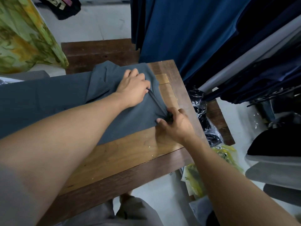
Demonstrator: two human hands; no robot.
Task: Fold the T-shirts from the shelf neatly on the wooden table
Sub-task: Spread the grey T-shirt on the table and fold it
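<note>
Both grips clamp the grey T-shirt's (123,118) dark band (155,100) on the surface (123,154): left hand (132,88) farther, right hand (175,123) nearer.

Left grip (132,88), right grip (175,126) bare; forearms bare to elbow. Pale grey sleeve (9,201) on left upper arm, blurred. Grey creased legwear (135,212) below.

No readable text or labels anywhere.
</note>
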